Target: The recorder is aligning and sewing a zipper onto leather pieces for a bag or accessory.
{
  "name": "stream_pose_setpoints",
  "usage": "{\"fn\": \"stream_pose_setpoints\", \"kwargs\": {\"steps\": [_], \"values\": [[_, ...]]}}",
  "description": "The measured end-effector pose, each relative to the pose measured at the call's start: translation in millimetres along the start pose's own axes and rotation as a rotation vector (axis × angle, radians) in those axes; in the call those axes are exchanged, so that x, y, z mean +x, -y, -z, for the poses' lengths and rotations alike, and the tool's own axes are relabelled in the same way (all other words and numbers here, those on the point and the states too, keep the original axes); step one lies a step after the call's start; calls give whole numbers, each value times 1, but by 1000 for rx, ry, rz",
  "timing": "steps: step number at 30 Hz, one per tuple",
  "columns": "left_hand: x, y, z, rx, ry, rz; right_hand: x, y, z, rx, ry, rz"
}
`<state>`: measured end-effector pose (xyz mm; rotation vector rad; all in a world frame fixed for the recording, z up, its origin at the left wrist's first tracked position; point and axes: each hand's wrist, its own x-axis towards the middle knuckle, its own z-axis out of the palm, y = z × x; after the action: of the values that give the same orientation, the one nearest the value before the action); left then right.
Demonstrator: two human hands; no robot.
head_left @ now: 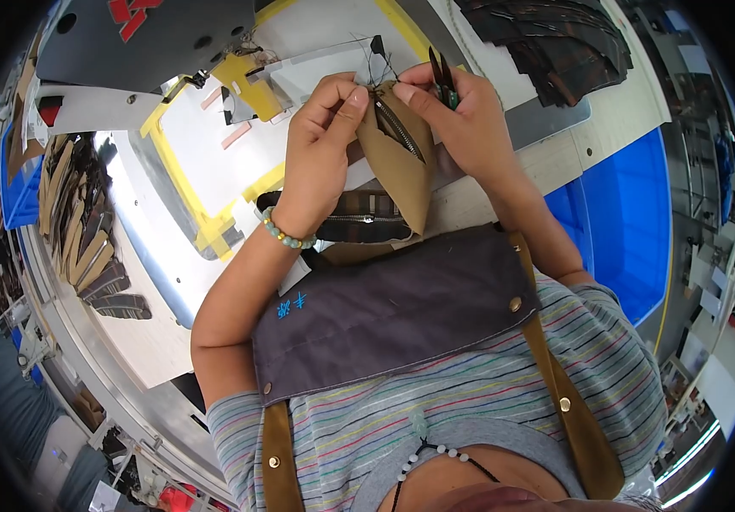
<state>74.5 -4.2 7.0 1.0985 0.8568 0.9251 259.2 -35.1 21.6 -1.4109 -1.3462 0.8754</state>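
head view: left hand (pixel 323 141) and right hand (pixel 474 119) both pinched closed at the far end of the tan zippered piece (pixel 410 183). it's between them, about equally near, long axis toward the apron (pixel 393 311). right hand also holds snips (pixel 450 96).

Over my feed I see a pale wood-grained worktable (pixel 147 348), a grey floor (pixel 681 286) and bright white strip lights (pixel 689 453).

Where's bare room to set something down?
Bare: the white panel between the small pink strip, yellow tape and left hand; pale tabletop below the tan and plaid fabric strips. Crowded: around the tan zippered fabric piece; upper right, dark plaid fabric stack.
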Motion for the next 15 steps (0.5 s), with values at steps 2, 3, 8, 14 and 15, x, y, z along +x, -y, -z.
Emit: {"fn": "stream_pose_setpoints", "kwargs": {"steps": [2,3,8,14,15], "values": [[0,3,0,-76,9,16,2,-5,2,87,17,-29],[2,5,1,-88,30,32,4,-9,4,86,17,-29],[3,11,2,4,22,35,8,-4,11,-479,-126,382],[3,12,1,131,3,-70,-7,16,11,-846,101,479],[3,11,1,147,8,-78,-8,17,10,-850,101,478]]}}
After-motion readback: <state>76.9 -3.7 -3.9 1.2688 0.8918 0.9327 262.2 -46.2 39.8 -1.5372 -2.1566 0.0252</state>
